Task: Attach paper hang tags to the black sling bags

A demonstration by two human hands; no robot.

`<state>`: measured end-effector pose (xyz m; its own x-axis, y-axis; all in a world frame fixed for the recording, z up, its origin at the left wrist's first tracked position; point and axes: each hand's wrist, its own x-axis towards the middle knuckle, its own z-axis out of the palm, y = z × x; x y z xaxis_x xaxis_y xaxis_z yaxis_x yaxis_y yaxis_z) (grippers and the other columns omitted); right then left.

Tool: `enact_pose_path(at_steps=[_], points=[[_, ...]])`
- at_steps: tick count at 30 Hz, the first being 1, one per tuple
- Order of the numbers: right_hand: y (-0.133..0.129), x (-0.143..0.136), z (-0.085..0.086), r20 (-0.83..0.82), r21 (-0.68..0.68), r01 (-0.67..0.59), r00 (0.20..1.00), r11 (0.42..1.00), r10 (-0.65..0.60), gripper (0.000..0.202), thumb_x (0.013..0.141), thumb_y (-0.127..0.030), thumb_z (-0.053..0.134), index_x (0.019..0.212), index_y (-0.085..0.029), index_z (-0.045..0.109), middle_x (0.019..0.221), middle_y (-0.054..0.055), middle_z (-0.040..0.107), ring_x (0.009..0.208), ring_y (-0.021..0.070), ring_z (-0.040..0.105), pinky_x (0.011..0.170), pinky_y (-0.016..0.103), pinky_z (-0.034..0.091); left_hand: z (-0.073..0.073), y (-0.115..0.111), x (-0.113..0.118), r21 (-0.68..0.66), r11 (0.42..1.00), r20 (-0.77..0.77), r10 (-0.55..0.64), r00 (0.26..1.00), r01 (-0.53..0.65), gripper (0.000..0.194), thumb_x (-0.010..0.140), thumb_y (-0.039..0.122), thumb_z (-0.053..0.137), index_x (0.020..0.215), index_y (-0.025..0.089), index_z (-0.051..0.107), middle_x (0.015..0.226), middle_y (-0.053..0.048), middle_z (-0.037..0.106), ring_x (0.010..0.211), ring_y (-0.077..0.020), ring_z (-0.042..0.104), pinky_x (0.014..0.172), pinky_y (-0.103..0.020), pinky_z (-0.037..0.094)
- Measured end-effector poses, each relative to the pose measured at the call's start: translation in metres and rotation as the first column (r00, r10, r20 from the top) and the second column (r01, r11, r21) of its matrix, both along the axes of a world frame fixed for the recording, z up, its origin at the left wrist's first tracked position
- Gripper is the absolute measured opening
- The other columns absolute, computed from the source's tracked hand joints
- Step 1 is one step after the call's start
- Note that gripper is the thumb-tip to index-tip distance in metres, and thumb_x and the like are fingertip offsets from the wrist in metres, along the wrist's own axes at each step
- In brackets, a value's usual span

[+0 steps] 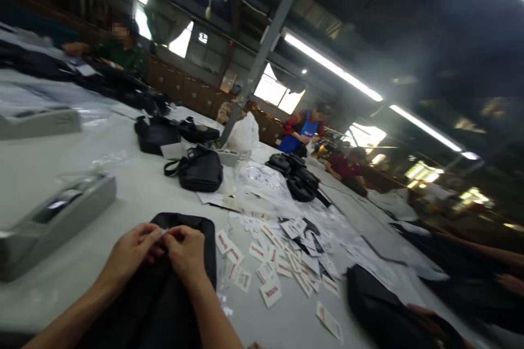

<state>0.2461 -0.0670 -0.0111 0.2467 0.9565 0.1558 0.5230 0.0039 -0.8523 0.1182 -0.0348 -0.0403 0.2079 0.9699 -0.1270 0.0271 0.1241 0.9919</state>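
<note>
A black bag (155, 305) lies on the pale table in front of me, its far end rounded. Over it, my left hand (137, 248) and my right hand (187, 253) meet with fingertips pinched together. A tiny whitish piece (164, 232) shows between them, too small and blurred to name. Just right of the bag are scattered white tags (270, 290) with red print, several overlapping in a loose pile. What lies under my fingers on the bag is hidden.
Grey tape dispensers (82, 204) stand at left. Beyond my hands sit a small black bag with a strap (200, 170) and clear plastic bags (262, 182). Another person's hand (426, 316) touches a black bag (376, 305) at right. Other people work farther back.
</note>
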Motion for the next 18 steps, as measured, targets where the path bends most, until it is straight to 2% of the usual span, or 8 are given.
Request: enact_pose_path(at_steps=[2, 3, 5, 6, 8, 11, 15, 18], points=[[0.002, 0.004, 0.010, 0.066, 0.051, -0.020, 0.998, 0.999, 0.016, 0.016, 0.077, -0.024, 0.059, 0.089, -0.021, 0.069, 0.075, 0.001, 0.069, 0.067, 0.0148, 0.063, 0.063, 0.024, 0.047, 0.002, 0.006, 0.000, 0.053, 0.998, -0.039, 0.042, 0.998, -0.040, 0.036, 0.073, 0.052, 0.058, 0.083, 0.017, 0.057, 0.056, 0.001, 0.064, 0.049, -0.0144, 0.059, 0.046, -0.022, 0.043], [0.004, 0.007, 0.015, 0.139, 0.096, -0.057, 0.989, 0.994, 0.043, 0.022, 0.076, -0.021, 0.059, 0.097, -0.022, 0.067, 0.085, 0.002, 0.069, 0.077, 0.0159, 0.063, 0.070, 0.026, 0.047, 0.003, 0.008, 0.003, 0.076, 0.996, -0.028, 0.053, 0.998, -0.051, 0.033, 0.074, 0.050, 0.058, 0.080, 0.017, 0.057, 0.056, 0.001, 0.063, 0.049, -0.0135, 0.058, 0.047, -0.021, 0.043], [0.009, 0.011, 0.025, 0.315, 0.166, -0.199, 0.939, 0.966, 0.139, 0.031, 0.076, -0.016, 0.059, 0.105, -0.025, 0.062, 0.107, 0.002, 0.065, 0.098, 0.0181, 0.059, 0.084, 0.030, 0.043, 0.003, 0.009, 0.011, 0.098, 0.993, 0.037, 0.064, 0.997, -0.067, 0.031, 0.075, 0.047, 0.058, 0.079, 0.017, 0.056, 0.060, 0.001, 0.064, 0.054, -0.0129, 0.059, 0.051, -0.021, 0.044], [0.012, 0.013, 0.030, 0.397, 0.167, -0.289, 0.895, 0.943, 0.204, 0.030, 0.076, -0.013, 0.059, 0.103, -0.027, 0.062, 0.112, 0.001, 0.063, 0.105, 0.0186, 0.055, 0.089, 0.032, 0.039, 0.003, 0.009, 0.015, 0.094, 0.993, 0.075, 0.062, 0.995, -0.069, 0.031, 0.076, 0.048, 0.057, 0.079, 0.017, 0.055, 0.061, 0.001, 0.063, 0.054, -0.0129, 0.059, 0.050, -0.020, 0.044], [0.018, 0.018, 0.036, 0.494, 0.105, -0.421, 0.809, 0.901, 0.320, 0.022, 0.078, -0.010, 0.057, 0.092, -0.026, 0.063, 0.104, -0.001, 0.066, 0.105, 0.0175, 0.055, 0.090, 0.033, 0.034, 0.000, 0.008, 0.021, 0.068, 0.995, 0.128, 0.066, 0.990, -0.076, 0.031, 0.077, 0.048, 0.055, 0.080, 0.018, 0.054, 0.060, 0.002, 0.061, 0.053, -0.0129, 0.057, 0.046, -0.020, 0.042], [0.024, 0.025, 0.039, 0.543, 0.015, -0.489, 0.736, 0.872, 0.403, 0.018, 0.080, -0.008, 0.054, 0.081, -0.024, 0.061, 0.086, -0.003, 0.066, 0.091, 0.0140, 0.057, 0.086, 0.032, 0.032, -0.004, 0.010, 0.024, 0.030, 0.992, 0.143, 0.118, 0.983, -0.124, 0.030, 0.077, 0.048, 0.053, 0.078, 0.019, 0.052, 0.057, 0.004, 0.057, 0.048, -0.0126, 0.055, 0.041, -0.020, 0.040], [0.019, 0.034, 0.041, 0.599, -0.029, -0.571, 0.647, 0.821, 0.471, 0.015, 0.081, -0.009, 0.054, 0.082, -0.024, 0.058, 0.086, -0.004, 0.064, 0.092, 0.0142, 0.054, 0.083, 0.030, 0.031, -0.007, 0.019, 0.018, 0.023, 0.965, 0.111, 0.256, 0.960, -0.260, 0.030, 0.074, 0.048, 0.056, 0.078, 0.019, 0.053, 0.052, 0.005, 0.054, 0.046, -0.0131, 0.053, 0.043, -0.022, 0.043], [0.012, 0.037, 0.043, 0.634, -0.037, -0.577, 0.618, 0.816, 0.465, 0.011, 0.083, -0.016, 0.056, 0.089, -0.025, 0.058, 0.089, -0.003, 0.064, 0.093, 0.0151, 0.053, 0.082, 0.030, 0.031, -0.008, 0.020, 0.016, 0.033, 0.958, 0.141, 0.279, 0.950, -0.287, 0.032, 0.072, 0.050, 0.058, 0.079, 0.018, 0.054, 0.054, 0.005, 0.055, 0.050, -0.0144, 0.056, 0.045, -0.023, 0.044]])
